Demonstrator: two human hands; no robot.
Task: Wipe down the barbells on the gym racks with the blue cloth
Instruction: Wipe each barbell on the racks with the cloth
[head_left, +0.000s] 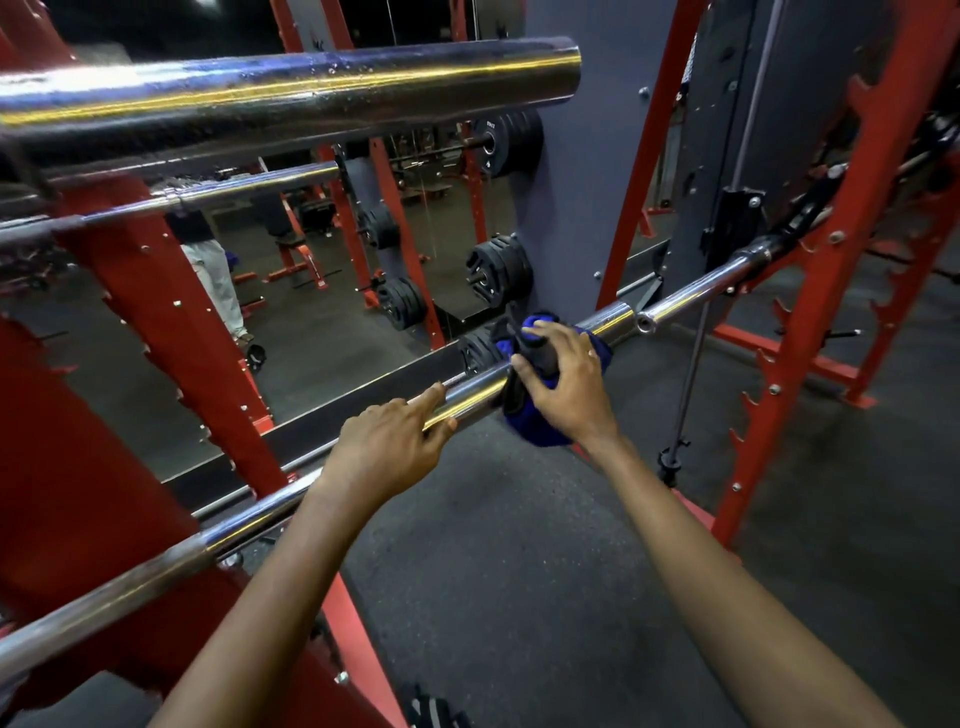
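the lower barbell (322, 470) runs diagonally across the view, lying on the red rack (171, 322), with its thick chrome sleeve (608, 317) ending at the far right. the right hand (569, 387) is wrapped over the bar just short of that sleeve end, its fingers (545, 328) curled and clamped on the blue cloth (530, 431), which is bunched around the steel with a loose fold hanging below. something black shows between the cloth and the fingers; what it is cannot be told. the left hand (387, 447) lies on the bar just beside the cloth, palm down, fingers loosely together and laid along the chrome, not closed around it.

the bar looks heavy, rigid and polished, so it probably will not shift under wiping pressure, though the sleeve may spin on its shaft if gripped hard. the steadying hand seems best kept on the shaft, near the cloth. the cloth is soft and limp, so it likely works best gathered fully around the bar and squeezed. bare chrome may be slick under the palm.

a second barbell (291, 85) sits on the rack above, close to the camera, with wet-looking specks on its surface.
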